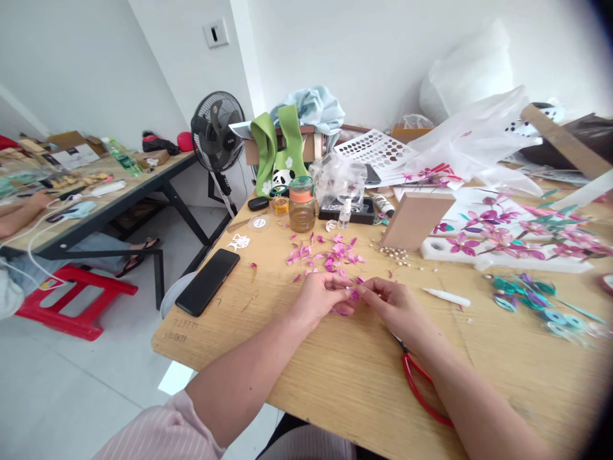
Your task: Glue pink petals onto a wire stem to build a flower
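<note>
My left hand (320, 295) and my right hand (393, 304) meet over the wooden table (335, 370), fingertips pinched together on a small pink paper petal piece (353, 294). Just beyond them lies a scatter of pink petals (326, 253). Red-handled scissors (421, 390) lie under my right forearm. A white pen-like tool (447, 296) rests to the right of my right hand.
A black phone (207, 282) lies at the left edge. A glass jar (302, 204), small pearls (395, 255), a cardboard block (416, 220), a pink flower arrangement (517, 236) and teal paper coils (531, 300) stand behind and right. Another person sits at the left table (96, 191) beside a fan (218, 133).
</note>
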Motion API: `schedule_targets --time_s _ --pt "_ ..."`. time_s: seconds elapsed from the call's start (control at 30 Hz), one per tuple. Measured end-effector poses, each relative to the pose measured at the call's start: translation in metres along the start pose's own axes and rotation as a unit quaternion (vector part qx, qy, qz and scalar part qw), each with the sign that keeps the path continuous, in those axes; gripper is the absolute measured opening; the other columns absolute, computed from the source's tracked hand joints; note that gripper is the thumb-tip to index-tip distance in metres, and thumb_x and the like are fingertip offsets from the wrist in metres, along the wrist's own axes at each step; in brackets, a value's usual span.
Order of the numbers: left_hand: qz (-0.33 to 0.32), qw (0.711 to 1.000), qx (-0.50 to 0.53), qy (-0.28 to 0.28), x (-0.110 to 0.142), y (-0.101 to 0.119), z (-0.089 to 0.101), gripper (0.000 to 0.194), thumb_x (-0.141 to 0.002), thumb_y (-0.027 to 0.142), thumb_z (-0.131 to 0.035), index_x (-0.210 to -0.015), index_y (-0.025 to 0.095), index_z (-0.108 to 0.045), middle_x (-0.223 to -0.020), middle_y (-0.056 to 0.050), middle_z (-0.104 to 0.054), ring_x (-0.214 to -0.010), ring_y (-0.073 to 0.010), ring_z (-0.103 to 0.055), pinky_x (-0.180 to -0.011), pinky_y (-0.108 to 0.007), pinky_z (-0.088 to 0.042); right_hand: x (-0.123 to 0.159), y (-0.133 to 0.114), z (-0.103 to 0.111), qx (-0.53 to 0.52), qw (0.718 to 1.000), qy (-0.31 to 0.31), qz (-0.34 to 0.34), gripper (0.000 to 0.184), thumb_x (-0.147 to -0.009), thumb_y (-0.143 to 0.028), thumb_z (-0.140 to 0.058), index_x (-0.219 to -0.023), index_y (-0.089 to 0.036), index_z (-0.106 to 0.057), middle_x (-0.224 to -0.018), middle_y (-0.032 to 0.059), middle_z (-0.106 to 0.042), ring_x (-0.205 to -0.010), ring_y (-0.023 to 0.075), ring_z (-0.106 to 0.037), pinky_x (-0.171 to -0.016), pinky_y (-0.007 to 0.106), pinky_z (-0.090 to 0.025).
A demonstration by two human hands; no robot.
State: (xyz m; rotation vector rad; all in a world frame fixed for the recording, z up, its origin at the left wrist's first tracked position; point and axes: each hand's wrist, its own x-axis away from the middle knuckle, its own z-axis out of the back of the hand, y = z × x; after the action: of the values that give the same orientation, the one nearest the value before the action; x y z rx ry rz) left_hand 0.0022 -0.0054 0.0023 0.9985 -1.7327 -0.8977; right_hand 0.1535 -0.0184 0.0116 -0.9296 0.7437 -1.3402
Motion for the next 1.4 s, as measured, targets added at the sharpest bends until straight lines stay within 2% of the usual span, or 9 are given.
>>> schedule_targets --time_s 0.23,0.43,0.83,1.07,1.4 --pt "-0.004 1.0 0.004 -0.01 0.0 -0.001 0.0 0.016 -0.067 0.004 -0.067 -0.083 0.004 -0.067 -0.068 -0.007 -0.067 -0.057 -0.0131 -0.065 -0.051 -0.023 -0.054 0.0 0.001 -0.003 -0.003 1.0 0.006 0.017 0.031 -0.075 -0.046 -0.052 -0.072 -0.017 -0.062 -0.068 0.006 -0.066 -0.061 0.0187 -0.056 -0.055 0.029 -0.039" --pt "-0.004 1.0 0.014 -0.019 0.001 -0.001 0.001 0.019 -0.063 0.008 -0.071 -0.082 0.005 -0.067 -0.07 -0.008 -0.068 -0.061 -0.0149 -0.066 -0.053 -0.025 -0.055 0.001 0.0 -0.004 0.019 0.999 0.019 0.03 0.027 -0.075 -0.042 -0.049 -0.072 -0.018 -0.06 -0.068 0.0062 -0.065 -0.062 0.0196 -0.058 -0.057 0.03 -0.042" --pt "0.008 1.0 -0.017 -0.012 0.005 0.01 -0.003 0.021 -0.067 0.006 -0.057 -0.085 0.007 -0.067 -0.064 -0.005 -0.066 -0.054 -0.0142 -0.064 -0.047 -0.024 -0.054 0.004 -0.005 -0.003 0.007 0.998 0.017 0.064 0.023 -0.078 -0.038 -0.048 -0.07 -0.019 -0.058 -0.066 0.004 -0.063 -0.061 0.0171 -0.058 -0.056 0.027 -0.044" --pt "-0.026 0.999 -0.008 -0.017 0.004 0.006 -0.001 0.026 -0.063 0.012 -0.07 -0.089 0.009 -0.067 -0.071 -0.006 -0.067 -0.059 -0.0129 -0.062 -0.048 -0.024 -0.054 0.003 -0.005 -0.003 -0.008 0.997 0.027 0.073 0.027 -0.079 -0.044 -0.051 -0.071 -0.019 -0.059 -0.066 0.0052 -0.064 -0.061 0.0183 -0.059 -0.056 0.028 -0.045" --pt "-0.038 0.999 -0.007 -0.026 0.003 0.006 0.0 0.03 -0.061 0.012 -0.072 -0.091 0.009 -0.067 -0.07 -0.004 -0.064 -0.064 -0.0133 -0.061 -0.05 -0.025 -0.054 0.002 -0.005 -0.002 -0.042 0.997 0.008 0.064 0.026 -0.076 -0.043 -0.054 -0.07 -0.018 -0.061 -0.066 0.0048 -0.063 -0.061 0.0181 -0.058 -0.057 0.029 -0.044"
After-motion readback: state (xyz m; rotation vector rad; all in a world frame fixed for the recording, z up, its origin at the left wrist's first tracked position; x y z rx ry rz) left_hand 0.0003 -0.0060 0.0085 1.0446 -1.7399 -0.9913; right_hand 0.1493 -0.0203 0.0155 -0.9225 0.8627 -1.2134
